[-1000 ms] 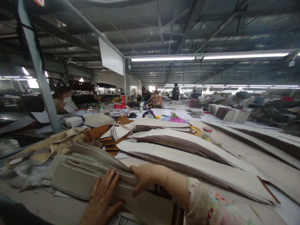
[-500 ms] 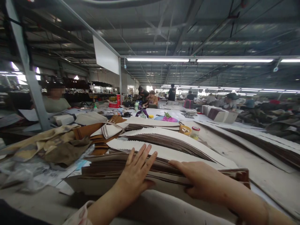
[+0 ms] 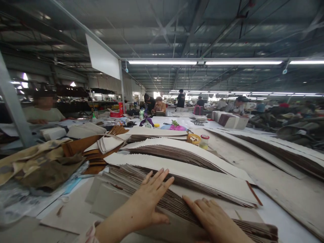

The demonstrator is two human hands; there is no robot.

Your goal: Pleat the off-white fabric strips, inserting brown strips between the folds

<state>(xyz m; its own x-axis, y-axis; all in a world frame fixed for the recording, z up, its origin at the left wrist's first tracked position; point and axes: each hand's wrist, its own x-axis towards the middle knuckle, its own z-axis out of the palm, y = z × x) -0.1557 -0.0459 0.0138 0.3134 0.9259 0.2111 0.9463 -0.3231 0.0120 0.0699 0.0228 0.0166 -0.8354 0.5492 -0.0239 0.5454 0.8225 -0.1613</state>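
Close in front of me lies a fanned stack of grey-brown sheets (image 3: pixel 177 199), their layered edges showing. My left hand (image 3: pixel 149 197) rests on this stack with its fingers spread and its thumb apart. To its right, my right hand (image 3: pixel 211 214) lies on the same stack. Its index finger stretches along the layered edges, and the other fingers are bent and partly hidden. Just beyond, a long stack of white-topped strips (image 3: pixel 182 168) with brown edges curves across the table. Behind it is another arched stack of strips (image 3: pixel 192 148).
Brown and white pieces (image 3: pixel 108 143) and camouflage cloth (image 3: pixel 37 162) are piled on the left beside clear plastic (image 3: pixel 15 199). An orange bowl (image 3: pixel 193 138) and a red-lidded jar (image 3: pixel 204 141) stand behind the strips. More long strips (image 3: pixel 268 148) lie right. Several people work farther off.
The near stack has tilted and fanned out, with its layered edges now showing more. My right hand has moved down and toward me; my left stays spread on the stack. The view has shifted right.
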